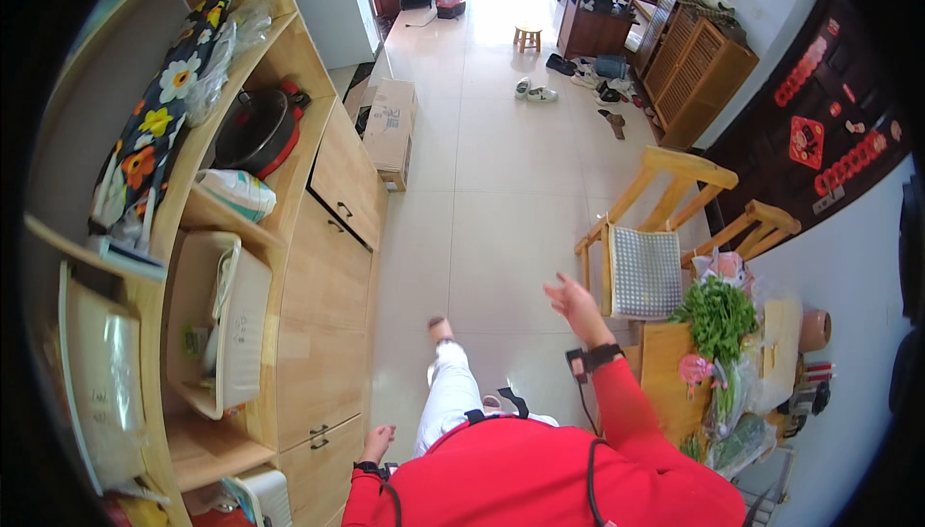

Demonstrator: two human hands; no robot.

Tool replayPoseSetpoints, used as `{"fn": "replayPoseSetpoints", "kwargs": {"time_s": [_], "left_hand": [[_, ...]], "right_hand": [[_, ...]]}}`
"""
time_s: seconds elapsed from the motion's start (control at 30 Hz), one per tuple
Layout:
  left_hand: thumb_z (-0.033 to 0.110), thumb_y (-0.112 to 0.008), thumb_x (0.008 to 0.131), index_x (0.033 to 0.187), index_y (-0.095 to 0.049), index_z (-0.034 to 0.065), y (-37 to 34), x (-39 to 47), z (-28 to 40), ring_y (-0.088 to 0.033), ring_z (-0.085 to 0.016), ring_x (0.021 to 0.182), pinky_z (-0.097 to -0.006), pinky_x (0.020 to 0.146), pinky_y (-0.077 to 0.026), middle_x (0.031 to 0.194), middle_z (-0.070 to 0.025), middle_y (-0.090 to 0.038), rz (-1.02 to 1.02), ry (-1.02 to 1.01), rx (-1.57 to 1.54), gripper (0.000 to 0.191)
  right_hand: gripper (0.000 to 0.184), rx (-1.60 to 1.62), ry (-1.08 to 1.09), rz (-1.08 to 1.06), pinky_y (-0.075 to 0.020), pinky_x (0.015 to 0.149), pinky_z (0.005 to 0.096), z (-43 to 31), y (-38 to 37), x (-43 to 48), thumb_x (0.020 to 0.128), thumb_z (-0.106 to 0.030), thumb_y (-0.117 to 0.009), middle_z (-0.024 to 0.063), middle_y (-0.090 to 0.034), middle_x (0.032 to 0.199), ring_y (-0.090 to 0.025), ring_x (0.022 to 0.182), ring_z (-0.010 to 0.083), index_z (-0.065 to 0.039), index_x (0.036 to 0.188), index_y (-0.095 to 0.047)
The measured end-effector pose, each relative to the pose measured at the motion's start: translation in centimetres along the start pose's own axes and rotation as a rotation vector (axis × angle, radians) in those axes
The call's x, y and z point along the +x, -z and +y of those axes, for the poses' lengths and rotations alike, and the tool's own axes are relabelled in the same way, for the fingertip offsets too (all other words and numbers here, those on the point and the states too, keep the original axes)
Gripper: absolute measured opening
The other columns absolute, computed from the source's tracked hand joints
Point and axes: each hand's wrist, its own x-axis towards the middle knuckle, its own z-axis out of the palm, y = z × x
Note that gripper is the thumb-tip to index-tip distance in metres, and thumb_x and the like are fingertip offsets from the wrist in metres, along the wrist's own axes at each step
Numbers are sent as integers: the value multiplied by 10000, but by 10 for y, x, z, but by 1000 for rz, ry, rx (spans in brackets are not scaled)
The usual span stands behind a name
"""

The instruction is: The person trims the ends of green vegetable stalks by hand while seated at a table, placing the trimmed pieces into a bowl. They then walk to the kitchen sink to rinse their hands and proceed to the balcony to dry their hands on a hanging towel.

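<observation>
My right hand [580, 310] is raised over the tiled floor, left of a wooden chair with a checked seat cushion [645, 272]; its fingers are spread and hold nothing. Low beside the wooden cabinet doors [325, 339] is my left hand [377, 443], with fingers partly bent and nothing seen in them. Black straps sit on both wrists. To the right, a wooden table [661, 375] bears leafy green vegetables [715, 317], a pink object [695, 368] and greens in clear plastic bags [744, 444].
Shelves on the left hold a lidded pan [253, 129] and plastic bins [249, 332]. A cardboard box [390, 129] stands by the cabinet. Ahead are white shoes [538, 93], a small stool [527, 37] and a slatted shoe cabinet [686, 72]. A dark door [809, 115] is at right.
</observation>
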Motion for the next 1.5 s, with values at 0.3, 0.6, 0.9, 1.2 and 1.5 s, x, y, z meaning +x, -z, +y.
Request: {"fn": "replayPoseSetpoints", "kwargs": {"time_s": [0.3, 0.6, 0.9, 1.2, 1.5], "left_hand": [[332, -536, 879, 981, -689, 64, 76, 224, 172, -639, -343, 692, -457, 616, -491, 850, -185, -673, 20, -68, 247, 325], [330, -497, 933, 983, -688, 18, 29, 462, 652, -611, -170, 787, -296, 719, -473, 809, -102, -672, -85, -488, 386, 369], [330, -547, 890, 970, -654, 43, -24, 569, 776, -606, -136, 661, -284, 547, -466, 839, -24, -651, -63, -45, 138, 317], [224, -512, 866, 917, -629, 73, -47, 612, 797, -550, -161, 575, -344, 485, -423, 731, -28, -588, 171, 404, -355, 198], [221, -507, 873, 690, -571, 17, 12, 839, 1088, -546, -235, 580, -381, 545, -434, 586, -100, -517, 160, 26, -212, 282]], "right_hand": [[812, 881, 308, -451, -129, 1162, 434, -247, -95, 230, 919, -617, -312, 163, -145, 1537, -131, 1426, 287, -31, 1465, -175], [761, 770, 466, -418, -173, 1148, 443, -368, -62, 435, 939, -584, -305, 198, -247, 1490, -202, 1403, 293, -5, 1430, -258], [95, 246, 347, -228, -445, 939, 352, -490, 30, 704, 887, -97, -615, 53, -574, 873, -576, 941, 198, -23, 828, -602], [360, -94, 205, -342, -460, 823, 333, -586, -19, 1000, 1004, -269, -422, -7, -420, 611, -466, 589, 113, -74, 702, -452], [298, -459, 153, -117, -435, 541, 214, -682, -60, 1288, 999, -261, -452, -10, -479, 599, -441, 486, 66, -36, 836, -561]]}}
